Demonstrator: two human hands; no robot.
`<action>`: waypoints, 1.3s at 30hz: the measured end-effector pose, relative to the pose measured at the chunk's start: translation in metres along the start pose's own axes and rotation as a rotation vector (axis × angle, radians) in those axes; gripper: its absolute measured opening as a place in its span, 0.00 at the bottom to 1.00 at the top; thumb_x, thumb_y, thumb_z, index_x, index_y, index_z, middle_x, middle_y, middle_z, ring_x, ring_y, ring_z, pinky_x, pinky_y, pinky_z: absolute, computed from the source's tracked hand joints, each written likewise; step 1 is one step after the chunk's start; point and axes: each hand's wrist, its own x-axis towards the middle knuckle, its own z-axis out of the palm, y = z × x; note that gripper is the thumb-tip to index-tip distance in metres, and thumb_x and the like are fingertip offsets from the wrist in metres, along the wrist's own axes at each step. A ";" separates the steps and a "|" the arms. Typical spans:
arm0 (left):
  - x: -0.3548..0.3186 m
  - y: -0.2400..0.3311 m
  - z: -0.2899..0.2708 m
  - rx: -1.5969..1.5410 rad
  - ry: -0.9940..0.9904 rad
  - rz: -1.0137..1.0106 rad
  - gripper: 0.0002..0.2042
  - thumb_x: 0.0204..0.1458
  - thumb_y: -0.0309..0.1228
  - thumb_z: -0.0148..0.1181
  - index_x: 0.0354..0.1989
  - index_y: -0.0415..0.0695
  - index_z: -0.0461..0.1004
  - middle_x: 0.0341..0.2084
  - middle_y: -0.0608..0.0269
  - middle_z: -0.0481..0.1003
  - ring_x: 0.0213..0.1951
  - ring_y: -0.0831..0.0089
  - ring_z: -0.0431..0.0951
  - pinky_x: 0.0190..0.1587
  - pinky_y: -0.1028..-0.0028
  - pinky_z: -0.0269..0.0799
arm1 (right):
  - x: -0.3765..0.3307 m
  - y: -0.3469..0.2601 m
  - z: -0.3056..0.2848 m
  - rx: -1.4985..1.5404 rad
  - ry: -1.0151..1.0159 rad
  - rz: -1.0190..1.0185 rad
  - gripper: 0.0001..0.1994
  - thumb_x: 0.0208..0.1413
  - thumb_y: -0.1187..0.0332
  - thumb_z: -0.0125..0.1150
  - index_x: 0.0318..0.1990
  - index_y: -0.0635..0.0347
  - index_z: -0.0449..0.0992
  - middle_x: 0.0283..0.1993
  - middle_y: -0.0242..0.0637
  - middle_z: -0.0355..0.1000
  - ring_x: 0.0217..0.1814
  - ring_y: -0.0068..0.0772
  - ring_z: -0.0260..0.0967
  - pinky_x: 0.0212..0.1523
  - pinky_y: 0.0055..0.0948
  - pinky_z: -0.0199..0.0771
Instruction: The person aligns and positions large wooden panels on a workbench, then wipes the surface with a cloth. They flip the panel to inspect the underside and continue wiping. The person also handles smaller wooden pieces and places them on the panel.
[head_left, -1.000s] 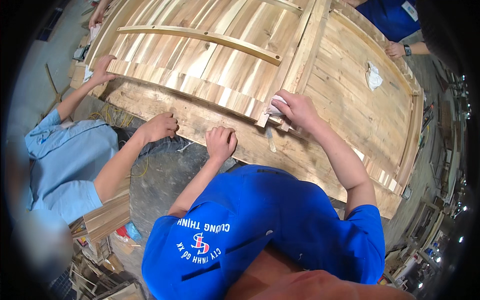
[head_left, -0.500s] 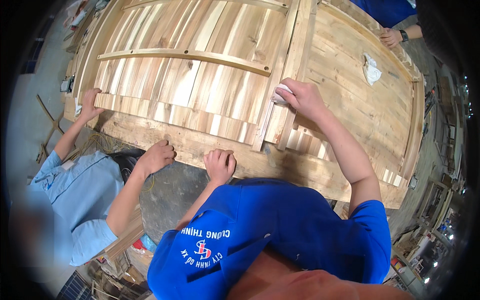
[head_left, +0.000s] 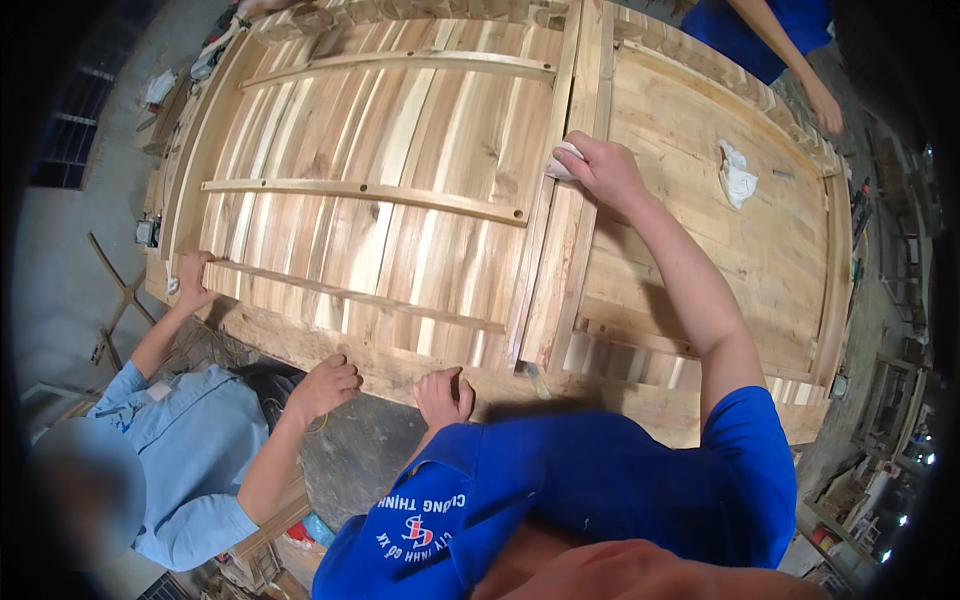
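Note:
My right hand point(head_left: 607, 172) pinches a wad of white cloth point(head_left: 566, 162) and presses it on the long wooden rail point(head_left: 548, 245) between two panels. To its left lies a slatted wooden panel point(head_left: 385, 245) with cross battens. On the right is a plainer, paler wooden panel point(head_left: 670, 215) inside a frame. My left hand point(head_left: 443, 398) rests on the near edge of the workbench point(head_left: 400, 375), fingers curled in, with nothing visible in them.
A co-worker in light blue point(head_left: 195, 430) stands at my left, both hands at the bench edge. Another crumpled white cloth point(head_left: 737, 175) lies on the right panel. Across the bench, another person's arm point(head_left: 790, 50) reaches in. Cables point(head_left: 205, 340) hang below the left edge.
My right hand and its cloth have slid farther away along the rail. My left hand stays at the bench edge. The far person's hand has left the panel's rim. The whole view has shifted.

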 end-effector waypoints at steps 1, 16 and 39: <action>0.000 0.001 0.000 -0.002 -0.002 -0.003 0.11 0.44 0.31 0.58 0.38 0.47 0.73 0.27 0.61 0.71 0.33 0.62 0.70 0.40 0.64 0.58 | 0.007 0.007 0.000 -0.003 0.025 -0.001 0.14 0.58 0.53 0.50 0.33 0.52 0.69 0.26 0.41 0.73 0.29 0.48 0.72 0.29 0.42 0.71; 0.014 0.020 -0.006 0.029 -0.031 -0.112 0.09 0.39 0.33 0.58 0.23 0.41 0.69 0.21 0.51 0.68 0.29 0.49 0.66 0.34 0.56 0.56 | 0.112 0.095 -0.014 -0.131 0.177 0.072 0.17 0.59 0.49 0.45 0.37 0.52 0.71 0.28 0.47 0.74 0.33 0.52 0.73 0.34 0.46 0.71; 0.028 0.026 -0.013 0.045 -0.189 -0.187 0.17 0.38 0.33 0.59 0.39 0.42 0.70 0.30 0.48 0.69 0.34 0.46 0.67 0.36 0.56 0.57 | 0.254 0.182 -0.034 -0.242 0.378 0.374 0.18 0.60 0.48 0.42 0.43 0.50 0.71 0.36 0.47 0.75 0.43 0.51 0.72 0.41 0.48 0.71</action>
